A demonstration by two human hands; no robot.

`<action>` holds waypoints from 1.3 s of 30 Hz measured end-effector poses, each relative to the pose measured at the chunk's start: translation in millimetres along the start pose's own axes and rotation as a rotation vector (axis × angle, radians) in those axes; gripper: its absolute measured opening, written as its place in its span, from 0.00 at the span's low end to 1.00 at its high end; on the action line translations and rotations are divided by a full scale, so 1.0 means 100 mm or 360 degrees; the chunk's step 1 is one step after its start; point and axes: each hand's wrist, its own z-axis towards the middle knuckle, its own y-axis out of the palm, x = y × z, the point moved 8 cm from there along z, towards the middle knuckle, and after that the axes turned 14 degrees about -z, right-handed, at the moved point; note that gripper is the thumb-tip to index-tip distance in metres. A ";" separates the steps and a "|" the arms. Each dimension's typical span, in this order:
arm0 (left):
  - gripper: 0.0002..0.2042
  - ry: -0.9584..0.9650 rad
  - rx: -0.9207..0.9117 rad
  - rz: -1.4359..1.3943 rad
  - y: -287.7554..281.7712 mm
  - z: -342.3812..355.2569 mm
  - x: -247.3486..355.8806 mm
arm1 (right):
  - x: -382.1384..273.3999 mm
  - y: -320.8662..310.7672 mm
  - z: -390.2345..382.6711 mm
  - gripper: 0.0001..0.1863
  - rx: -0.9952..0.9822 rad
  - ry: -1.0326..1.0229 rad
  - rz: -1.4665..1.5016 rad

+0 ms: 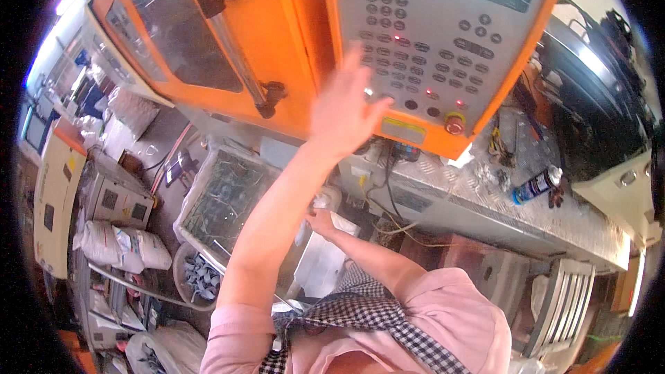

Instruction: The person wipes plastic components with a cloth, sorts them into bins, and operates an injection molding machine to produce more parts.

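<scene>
My left hand (346,107) is raised in front of the grey control panel (429,34) of an orange machine. Its fingers are stretched out and apart, smeared a little by motion, and nothing shows in them. The fingertips are at the left edge of the rows of dark oval buttons; whether they touch cannot be told. Lower down, my right hand (320,223) is curled closed beside a pale box-like surface (325,260). Something whitish is next to its fingers, but what they hold is too small to make out.
An orange door (270,34) with a bar handle (239,55) stands left of the panel. Below lies a lined bin (228,183), with a bucket of grey-blue pieces (201,277) beside it. A spray can (537,185) lies on the metal ledge (443,173). White sacks (128,246) are at left.
</scene>
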 end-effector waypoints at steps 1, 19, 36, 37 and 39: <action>0.26 -0.0019 0.0491 0.0156 -0.36 -0.10 -0.19 | -0.04 0.03 0.01 0.22 0.0001 -0.0017 0.0047; 0.16 -0.1100 0.1111 -0.0277 -1.31 -0.61 -2.38 | -0.51 0.51 -0.18 0.17 -0.0370 -0.0177 -0.0104; 0.19 -0.1284 0.0948 -0.0203 -0.92 -0.51 -1.74 | -0.71 0.97 -0.21 0.12 -0.0728 -0.0425 -0.0172; 0.19 -0.1265 0.0947 -0.0245 -0.87 -0.53 -1.76 | -0.71 1.06 -0.27 0.12 -0.0806 -0.0427 -0.0187; 0.20 -0.1207 0.1021 -0.0327 -0.87 -0.61 -1.79 | -0.78 1.28 -0.39 0.11 -0.0946 -0.0420 -0.0213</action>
